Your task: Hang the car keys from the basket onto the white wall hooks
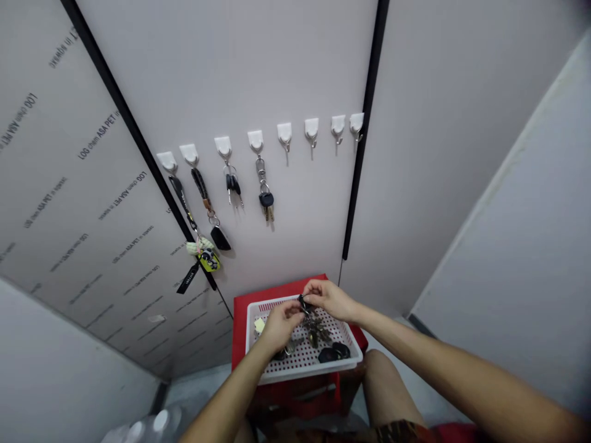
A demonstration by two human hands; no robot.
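Above a white perforated basket (314, 371), my two hands meet over a bunch of keys (317, 332) that hangs down into it. My right hand (331, 299) pinches a small black piece at the top of the bunch. The fingertips of my left hand (281, 324) are closed on the metal ring part just below. Black key fobs (335, 352) lie in the basket's front right area. A pale yellow item (259, 325) rests at its left side. Under my left hand, more keys are partly hidden.
The basket sits on a red stool (240, 307). On the wall is a row of white hooks; key sets hang on the left ones, including a ring of keys (266, 203) and a fob on a braided strap (202, 187). Bottles (160, 423) stand at lower left.
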